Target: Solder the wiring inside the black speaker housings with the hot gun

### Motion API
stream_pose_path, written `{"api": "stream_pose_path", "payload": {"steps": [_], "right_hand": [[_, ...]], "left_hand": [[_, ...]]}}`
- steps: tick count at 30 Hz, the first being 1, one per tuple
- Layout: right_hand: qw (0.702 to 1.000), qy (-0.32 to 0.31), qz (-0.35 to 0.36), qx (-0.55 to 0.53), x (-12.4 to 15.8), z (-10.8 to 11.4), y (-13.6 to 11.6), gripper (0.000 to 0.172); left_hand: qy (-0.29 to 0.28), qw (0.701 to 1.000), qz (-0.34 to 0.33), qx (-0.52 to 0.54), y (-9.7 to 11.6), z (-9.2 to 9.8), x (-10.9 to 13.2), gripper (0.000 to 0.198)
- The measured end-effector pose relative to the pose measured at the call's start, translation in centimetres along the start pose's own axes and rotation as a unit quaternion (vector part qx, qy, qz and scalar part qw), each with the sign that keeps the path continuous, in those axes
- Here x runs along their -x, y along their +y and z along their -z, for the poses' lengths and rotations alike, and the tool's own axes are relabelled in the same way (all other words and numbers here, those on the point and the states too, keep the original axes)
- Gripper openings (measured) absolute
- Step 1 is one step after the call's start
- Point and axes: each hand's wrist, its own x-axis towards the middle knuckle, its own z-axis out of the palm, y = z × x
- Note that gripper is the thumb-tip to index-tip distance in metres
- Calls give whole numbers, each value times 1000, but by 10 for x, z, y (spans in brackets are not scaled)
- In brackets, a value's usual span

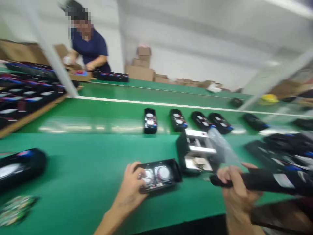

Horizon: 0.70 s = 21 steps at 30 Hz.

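Observation:
My left hand (134, 182) grips the left end of an open black speaker housing (172, 181), thumb over its rim. Two round pale discs and thin wires show inside the housing. To the right, my right hand (236, 182) is wrapped round the narrow front of a black electric screwdriver (266, 179), which lies level with its nose toward the left; it is blurred and its tip is hard to make out. Between the hands and a little farther back stands a black and silver screw feeder box (200, 148). The housing's right end is close to its lower left corner.
Several similar housings (150, 121) line the green belt behind the bench (85, 202). Another housing (23, 168) and a pile of green circuit boards (17, 209) lie at left. More black parts (288, 147) crowd the right. Across the belt, a co-worker (91, 49) handles a small box.

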Motion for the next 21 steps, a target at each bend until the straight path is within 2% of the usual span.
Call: {"api": "stream_pose_path", "payload": {"steps": [2,6,9,12,15,18,21], "right_hand": [[998,14,57,-12,-15,-4,-4,47],[997,-8,71,27,-19,-22,8,41],[996,-40,48,57,-15,-25,20,39],[992,-110,5,63,-9,-25,18,39],[984,-172,-34,13,11,-34,3,36],[973,-211,-50,-76,45,-54,-11,30],[950,-274,-63,-133,78,-74,-13,28]], "left_hand": [[-8,999,-43,-25,-14,-5,-2,16],[-6,991,-114,-69,-37,-16,0,10],[-4,990,-117,-84,-38,-17,3,10],[-2,994,-76,-79,-26,-13,3,14],[-3,997,-47,-63,-12,-9,2,17],[-9,998,-34,-48,-3,-6,0,17],[7,999,-19,-36,1,-7,0,22]]}}
